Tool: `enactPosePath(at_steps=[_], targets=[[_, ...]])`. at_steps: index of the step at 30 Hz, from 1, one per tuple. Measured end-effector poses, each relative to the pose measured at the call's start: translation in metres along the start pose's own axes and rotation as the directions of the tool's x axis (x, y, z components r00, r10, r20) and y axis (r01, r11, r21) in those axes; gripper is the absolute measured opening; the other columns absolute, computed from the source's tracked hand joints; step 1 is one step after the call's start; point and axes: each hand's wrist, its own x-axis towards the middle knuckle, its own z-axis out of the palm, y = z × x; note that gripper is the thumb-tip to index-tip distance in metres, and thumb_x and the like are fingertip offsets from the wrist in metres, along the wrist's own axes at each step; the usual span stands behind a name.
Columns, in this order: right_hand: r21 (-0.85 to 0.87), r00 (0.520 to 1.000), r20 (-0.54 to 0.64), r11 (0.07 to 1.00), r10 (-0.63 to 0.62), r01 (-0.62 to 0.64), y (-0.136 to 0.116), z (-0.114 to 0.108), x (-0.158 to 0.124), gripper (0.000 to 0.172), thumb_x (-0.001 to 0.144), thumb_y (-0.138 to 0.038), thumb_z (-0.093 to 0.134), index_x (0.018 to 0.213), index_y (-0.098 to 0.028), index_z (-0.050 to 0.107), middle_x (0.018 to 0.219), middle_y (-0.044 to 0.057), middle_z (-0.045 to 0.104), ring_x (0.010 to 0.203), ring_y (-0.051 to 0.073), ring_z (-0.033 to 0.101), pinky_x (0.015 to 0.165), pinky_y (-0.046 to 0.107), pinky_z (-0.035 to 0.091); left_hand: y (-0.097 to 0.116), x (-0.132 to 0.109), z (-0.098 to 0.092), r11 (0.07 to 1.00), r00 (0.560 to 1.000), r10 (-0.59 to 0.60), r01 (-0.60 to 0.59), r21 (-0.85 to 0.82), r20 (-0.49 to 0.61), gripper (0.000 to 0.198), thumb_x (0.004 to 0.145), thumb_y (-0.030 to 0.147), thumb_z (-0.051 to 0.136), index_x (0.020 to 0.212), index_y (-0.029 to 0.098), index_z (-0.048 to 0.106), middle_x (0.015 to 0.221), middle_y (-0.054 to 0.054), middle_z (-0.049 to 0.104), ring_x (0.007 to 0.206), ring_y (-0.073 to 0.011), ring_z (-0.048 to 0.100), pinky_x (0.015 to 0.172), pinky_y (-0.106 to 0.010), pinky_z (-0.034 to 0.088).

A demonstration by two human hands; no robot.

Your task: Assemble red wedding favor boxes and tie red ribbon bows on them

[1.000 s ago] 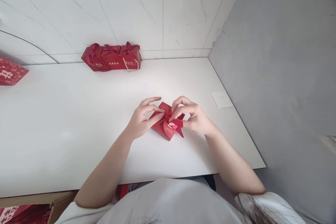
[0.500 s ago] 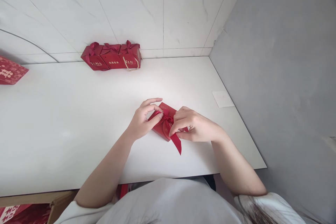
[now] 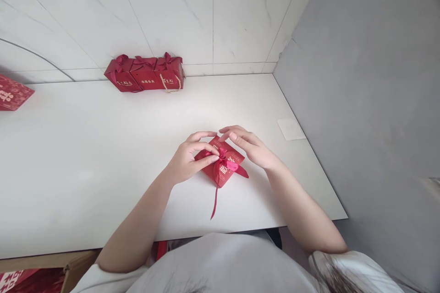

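Note:
A red gift box (image 3: 222,179) with gold lettering lies on the white table in front of me. Across its top runs a red ribbon (image 3: 231,165) tied in a bow, one thin tail hanging toward me and a wider loop and tail pointing right. My left hand (image 3: 189,158) pinches the ribbon near the knot between thumb and forefinger, its other fingers reaching over the box's left corner. At the far right edge of the box, my right hand (image 3: 250,146) has its fingers stretched out with nothing gripped.
Three red boxes with bows (image 3: 144,75) stand in a row against the tiled wall. A red patterned box (image 3: 15,94) is at the far left. A white square (image 3: 291,129) lies near the right edge. Below left is a cardboard carton (image 3: 74,268) with red items.
My right hand has let go of the ribbon tail and moved up to the box's far side, its fingers opening. The ribbon tails now lie differently; my left hand stays at the knot.

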Motion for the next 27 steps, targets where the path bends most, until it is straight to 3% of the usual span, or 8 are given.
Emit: enactPosePath(at_steps=[5, 10, 17, 22, 25, 27], targets=[[0.078, 0.992, 0.124, 0.997, -0.010, 0.001, 0.002, 0.000, 0.000, 0.029, 0.098, -0.044, 0.052, 0.091, -0.027, 0.074, 0.136, 0.003, 0.057, 0.127, 0.025, 0.054, 0.106, 0.043, 0.044, -0.001, 0.000, 0.000, 1.000, 1.000, -0.002, 0.002, -0.013, 0.004, 0.011, 0.088, 0.035, 0.065, 0.090, 0.030, 0.074, 0.140, -0.001, 0.054, 0.132, -0.0233, 0.050, 0.115, -0.044, 0.040], [0.009, 0.977, 0.174, 0.993, -0.121, 0.121, 0.002, -0.009, -0.003, 0.021, 0.093, -0.021, 0.056, 0.107, -0.030, 0.070, 0.141, 0.002, 0.053, 0.137, 0.024, 0.045, 0.112, 0.046, 0.038, -0.001, 0.000, -0.001, 1.000, 1.000, -0.017, 0.017, 0.000, 0.014, 0.011, 0.088, 0.036, 0.065, 0.091, 0.030, 0.075, 0.138, -0.002, 0.054, 0.133, -0.0241, 0.050, 0.110, -0.043, 0.045], [-0.081, 0.961, 0.033, 0.958, -0.274, 0.276, 0.004, 0.006, -0.002, 0.009, 0.093, -0.022, 0.061, 0.092, -0.026, 0.069, 0.131, 0.005, 0.059, 0.122, 0.022, 0.058, 0.107, 0.044, 0.044, -0.001, 0.000, 0.001, 1.000, 0.999, 0.016, -0.015, 0.023, -0.043, 0.012, 0.089, 0.033, 0.063, 0.088, 0.027, 0.073, 0.135, -0.003, 0.056, 0.130, -0.0236, 0.052, 0.111, -0.042, 0.044], [-0.241, 0.951, -0.047, 0.928, -0.305, 0.285, 0.005, 0.008, -0.004, 0.010, 0.091, -0.015, 0.058, 0.087, -0.024, 0.063, 0.127, 0.006, 0.062, 0.118, 0.023, 0.059, 0.101, 0.045, 0.046, -0.002, 0.000, -0.003, 0.998, 0.998, 0.030, -0.027, 0.049, -0.061, 0.012, 0.091, 0.032, 0.062, 0.089, 0.028, 0.073, 0.135, -0.002, 0.057, 0.130, -0.0226, 0.051, 0.110, -0.040, 0.044], [-0.282, 0.944, -0.033, 0.909, -0.329, 0.307, 0.006, 0.006, -0.004, 0.011, 0.091, -0.014, 0.055, 0.088, -0.023, 0.060, 0.124, 0.006, 0.064, 0.115, 0.023, 0.060, 0.098, 0.044, 0.048, -0.004, 0.001, -0.005, 0.998, 0.998, 0.024, -0.021, 0.051, -0.060, 0.012, 0.090, 0.033, 0.063, 0.089, 0.029, 0.074, 0.136, -0.001, 0.056, 0.131, -0.0229, 0.051, 0.112, -0.041, 0.042], [-0.313, 0.928, 0.019, 0.880, -0.371, 0.358, 0.006, 0.006, -0.003, 0.016, 0.090, -0.012, 0.054, 0.099, -0.024, 0.060, 0.122, 0.007, 0.064, 0.115, 0.023, 0.061, 0.098, 0.043, 0.048, -0.004, 0.001, -0.005, 0.999, 0.999, 0.018, -0.016, 0.041, -0.040, 0.012, 0.090, 0.034, 0.062, 0.089, 0.029, 0.074, 0.136, -0.001, 0.056, 0.131, -0.0229, 0.051, 0.112, -0.040, 0.043]])
